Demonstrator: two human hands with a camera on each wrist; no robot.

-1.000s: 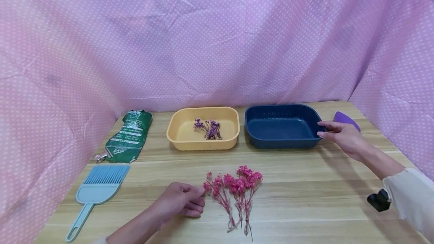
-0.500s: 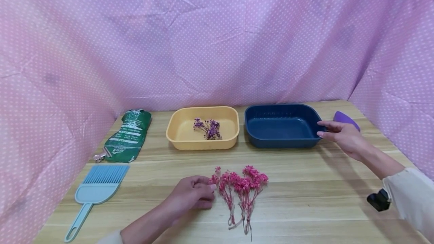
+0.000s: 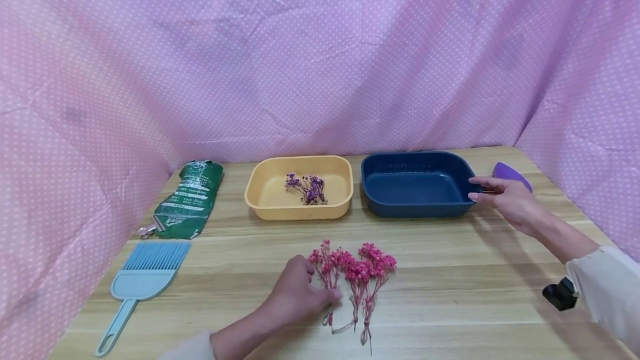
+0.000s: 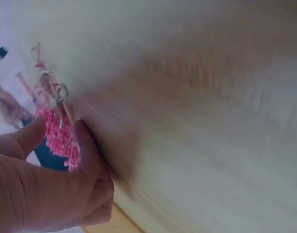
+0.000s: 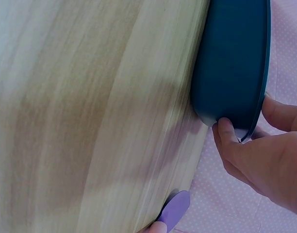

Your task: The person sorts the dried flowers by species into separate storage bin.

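Three small bunches of pink dried flowers lie in a row on the table. My left hand (image 3: 297,293) has its thumb and fingers around the stems of the leftmost pink flower bunch (image 3: 325,263). In the left wrist view, pink blossoms (image 4: 58,133) show between thumb and fingers. The other two pink flower bunches (image 3: 370,268) lie just right of it, their stems tied near the ends. My right hand (image 3: 512,204) grips the right end of a dark blue tray (image 3: 420,211), which has nothing in it. In the right wrist view, fingers press the tray's outer wall (image 5: 231,73).
Left of the blue tray stands a yellow tray (image 3: 300,214) holding purple dried flowers (image 3: 312,190). A green bag (image 3: 190,204) with a metal clip and a light blue brush (image 3: 142,285) lie at the left. A purple, flat-looking item (image 3: 511,174) lies behind my right hand.
My left hand moved right against the pink bunches, pushing them slightly right, then closed around the leftmost one, whose stems swung left. My right hand stayed on the blue tray.
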